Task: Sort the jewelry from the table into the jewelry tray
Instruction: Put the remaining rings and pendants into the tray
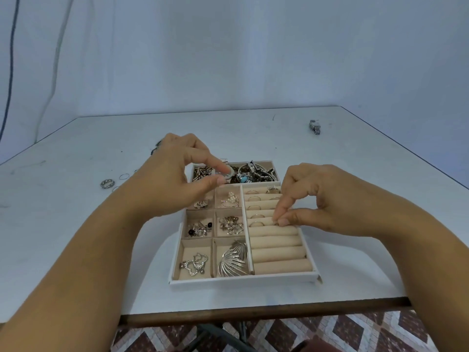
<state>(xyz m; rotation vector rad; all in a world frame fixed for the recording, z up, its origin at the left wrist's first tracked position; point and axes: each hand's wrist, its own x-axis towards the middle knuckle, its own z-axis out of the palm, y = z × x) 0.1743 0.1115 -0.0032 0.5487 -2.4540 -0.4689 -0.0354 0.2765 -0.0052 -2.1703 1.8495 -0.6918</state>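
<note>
The white jewelry tray [241, 279] with beige compartments lies mid-table. My left hand [175, 179] hovers over its back left and pinches a silver ring [228, 174] between index finger and thumb. My right hand [319, 199] is over the ring rolls [276, 252] on the tray's right side. Its thumb and fingertips pinch a thin ring [275, 220] at a slot, and the fingers mostly hide this ring. Several thin rings sit in the rolls further back. On the table to the left lie a chunky ring [107, 184] and thin rings [124, 176].
A metal watch [315, 127] lies at the table's back right. Some dark jewelry [156, 146] shows behind my left hand. The tray compartments hold earrings, brooches and bracelets. The table's front edge [253, 304] is just below the tray, and a wall stands behind the table.
</note>
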